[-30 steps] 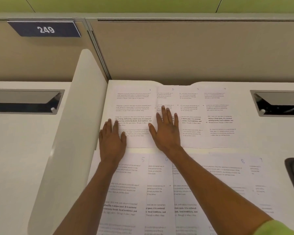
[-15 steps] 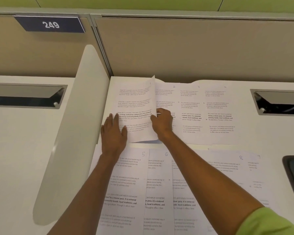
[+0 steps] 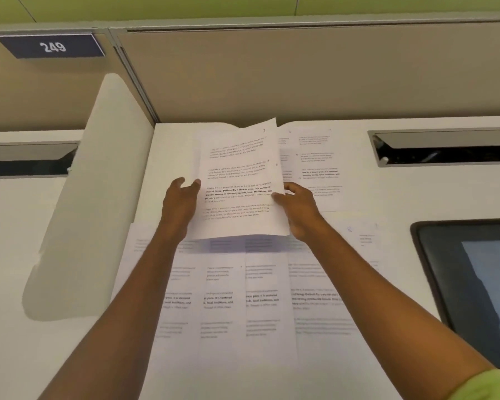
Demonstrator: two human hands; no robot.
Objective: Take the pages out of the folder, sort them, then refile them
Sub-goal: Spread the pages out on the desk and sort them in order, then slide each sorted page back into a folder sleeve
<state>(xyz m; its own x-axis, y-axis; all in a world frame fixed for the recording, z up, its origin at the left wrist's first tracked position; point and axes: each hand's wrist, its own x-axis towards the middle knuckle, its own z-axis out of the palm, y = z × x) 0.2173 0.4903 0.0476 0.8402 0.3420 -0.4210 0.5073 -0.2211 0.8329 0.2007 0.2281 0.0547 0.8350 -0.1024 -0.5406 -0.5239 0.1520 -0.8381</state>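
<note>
Page (image 3: 240,180), flat in the far row right of the divider (image 3: 84,212) a second ago, is now held clear of the desk (image 3: 387,197), suggesting the sorted sheets are being gathered for refiling. The right hand (image 3: 299,209) pinches its right edge, thumb in front. The left hand (image 3: 181,203), fingers loosely parted, meets the left edge; whether it grips cannot be told. Other pages (image 3: 243,298) stay spread right of the divider.

"249" on blue nameplate (image 3: 51,47)
</note>
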